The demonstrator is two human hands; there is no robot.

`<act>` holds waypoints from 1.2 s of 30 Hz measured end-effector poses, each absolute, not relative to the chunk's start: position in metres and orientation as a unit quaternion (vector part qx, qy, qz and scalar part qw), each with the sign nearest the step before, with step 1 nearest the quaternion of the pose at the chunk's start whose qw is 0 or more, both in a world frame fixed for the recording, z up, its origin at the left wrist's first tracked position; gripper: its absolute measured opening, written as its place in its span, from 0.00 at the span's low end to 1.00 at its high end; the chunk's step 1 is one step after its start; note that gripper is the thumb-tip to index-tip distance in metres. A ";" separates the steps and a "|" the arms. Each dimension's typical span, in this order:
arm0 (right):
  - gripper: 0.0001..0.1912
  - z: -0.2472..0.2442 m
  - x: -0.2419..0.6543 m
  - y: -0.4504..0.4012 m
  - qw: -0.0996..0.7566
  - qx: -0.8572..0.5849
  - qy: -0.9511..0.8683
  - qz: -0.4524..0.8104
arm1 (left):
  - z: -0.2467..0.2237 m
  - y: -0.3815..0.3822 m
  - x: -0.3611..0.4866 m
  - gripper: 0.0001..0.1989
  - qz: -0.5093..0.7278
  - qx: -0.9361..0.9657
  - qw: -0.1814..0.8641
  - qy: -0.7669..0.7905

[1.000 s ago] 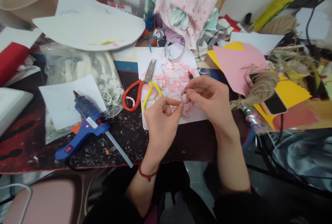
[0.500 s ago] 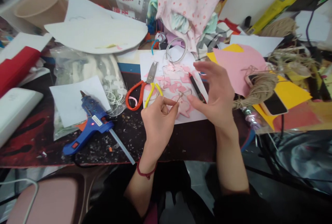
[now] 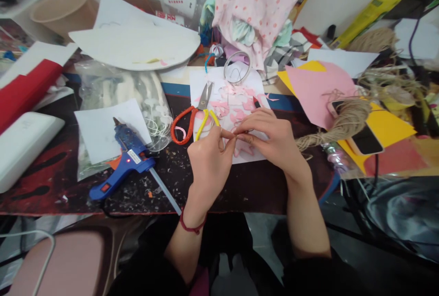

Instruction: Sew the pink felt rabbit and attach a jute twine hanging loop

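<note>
Fingertip to fingertip, my left hand (image 3: pixel 210 163) and my right hand (image 3: pixel 274 140) meet above a white sheet of paper (image 3: pixel 255 155). Both are closed in a pinch on a short piece of thin brown twine, mostly hidden by the fingers. Beneath them on the sheet lie pink paper cutouts and scraps (image 3: pixel 236 104). Scissors (image 3: pixel 205 99) with one red and one yellow handle lie just beyond my left hand, blades pointing away. A red-tipped dark pen (image 3: pixel 256 102) is partly covered by my right hand.
A blue glue gun (image 3: pixel 128 163), its light on, lies at left on white paper and a plastic bag (image 3: pixel 89 88). A roll of tape (image 3: pixel 248 68) stands behind the scraps. Right are a twine bundle (image 3: pixel 351 118), a phone (image 3: pixel 366 138) and coloured paper (image 3: pixel 320 90).
My right hand has come in from its open pose at the right, and its fingers have closed at the twine beside my left fingertips. The view has shifted slightly.
</note>
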State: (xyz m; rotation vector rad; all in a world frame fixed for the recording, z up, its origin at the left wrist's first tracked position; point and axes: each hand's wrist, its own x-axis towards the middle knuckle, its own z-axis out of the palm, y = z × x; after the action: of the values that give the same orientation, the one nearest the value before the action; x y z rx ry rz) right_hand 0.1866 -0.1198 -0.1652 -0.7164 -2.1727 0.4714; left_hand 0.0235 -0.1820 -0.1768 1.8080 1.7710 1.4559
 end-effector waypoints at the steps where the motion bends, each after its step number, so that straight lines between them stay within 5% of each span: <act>1: 0.02 -0.166 0.187 -0.120 0.395 -0.284 -0.853 0.190 | -0.177 -0.182 0.023 0.08 0.493 0.619 0.105 0.602; 36: 0.07 -0.168 0.185 -0.122 0.470 -0.257 -0.832 0.145 | -0.173 -0.185 0.019 0.08 0.539 0.550 0.314 0.555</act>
State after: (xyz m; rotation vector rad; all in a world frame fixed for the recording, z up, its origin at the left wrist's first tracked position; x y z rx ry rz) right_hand 0.1849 -0.1220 -0.1676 -0.6300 -2.0378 0.3541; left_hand 0.0192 -0.1855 -0.1734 1.4502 1.4622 1.4210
